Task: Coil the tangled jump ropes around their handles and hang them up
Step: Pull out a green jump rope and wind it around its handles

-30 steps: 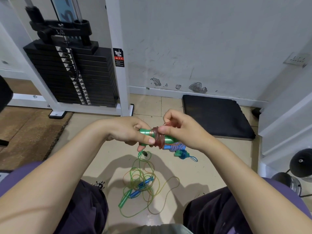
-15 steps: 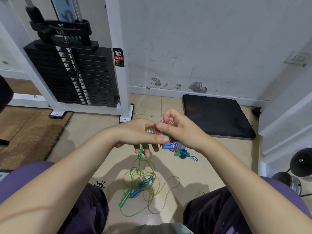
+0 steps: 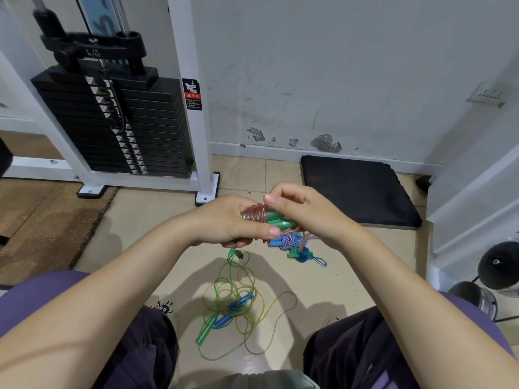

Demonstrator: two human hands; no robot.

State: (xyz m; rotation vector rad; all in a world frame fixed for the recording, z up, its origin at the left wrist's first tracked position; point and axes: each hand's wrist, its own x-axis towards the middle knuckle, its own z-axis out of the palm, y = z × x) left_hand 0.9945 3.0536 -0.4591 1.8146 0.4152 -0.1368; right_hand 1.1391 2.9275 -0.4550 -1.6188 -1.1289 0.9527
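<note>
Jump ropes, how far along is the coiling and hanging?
Done: one purple-and-white rope lies bundled on the floor. In hand: both hands, left and right, wind pink clear cord around green handles. Left: the green-and-yellow tangle; nothing hung.

Between our knees, the tangled ropes (image 3: 234, 310) sprawl over the floor (image 3: 157, 217), and a second bundle of ropes (image 3: 295, 244) lies just beyond, under our hands. Bare tile stays open to the left of both. Ahead, the weight stack (image 3: 118, 127) and its white post (image 3: 193, 108) block the left; the black mat (image 3: 356, 189) lies against the wall on the right, and dumbbells (image 3: 500, 265) crowd the right edge.
</note>
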